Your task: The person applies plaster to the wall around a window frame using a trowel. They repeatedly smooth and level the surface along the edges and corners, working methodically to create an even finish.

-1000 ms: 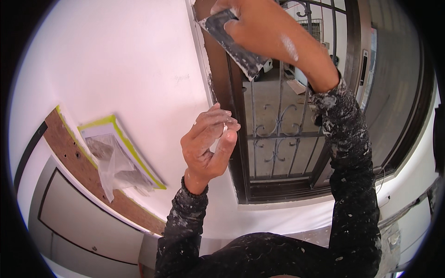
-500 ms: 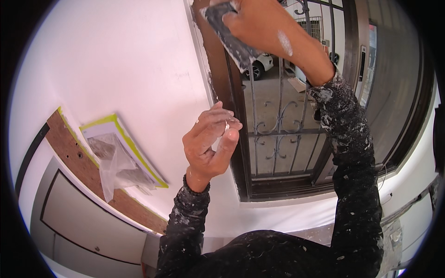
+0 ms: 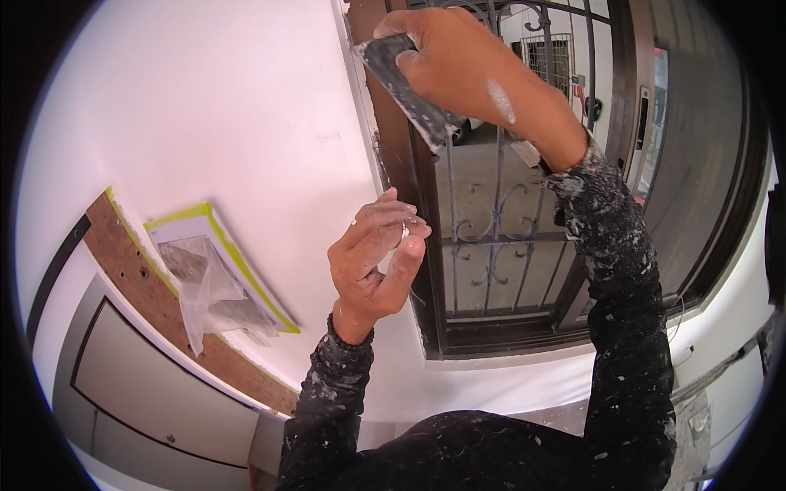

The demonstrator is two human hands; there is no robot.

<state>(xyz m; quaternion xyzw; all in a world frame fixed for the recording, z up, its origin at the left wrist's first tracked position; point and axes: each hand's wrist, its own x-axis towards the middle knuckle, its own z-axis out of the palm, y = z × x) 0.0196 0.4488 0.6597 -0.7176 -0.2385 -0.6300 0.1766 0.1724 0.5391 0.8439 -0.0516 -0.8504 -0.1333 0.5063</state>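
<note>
My right hand [image 3: 454,61] is raised at the top, shut on a flat, dark putty scraper [image 3: 409,94] smeared with white filler. One edge of the scraper is by the seam where the white wall [image 3: 246,106] meets the brown door frame [image 3: 391,98]; whether it touches is unclear. Lower down, beside that frame, my left hand [image 3: 372,254] hangs loosely curled, its thumb apart from the palm. White smears mark its fingers, and I see no tool in it. Both dark sleeves are spattered with white.
Dark wrought-iron grille bars [image 3: 495,209] fill the doorway on the right, beside a dark sliding panel [image 3: 696,123]. At left, a green-taped panel [image 3: 209,217] with clear plastic sheeting [image 3: 205,286] is on the wall, near a brown board [image 3: 123,245] and a grey door [image 3: 164,385].
My right hand and the scraper have moved slightly down along the frame edge. My left hand has shifted a little down and right, and the view has tilted slightly.
</note>
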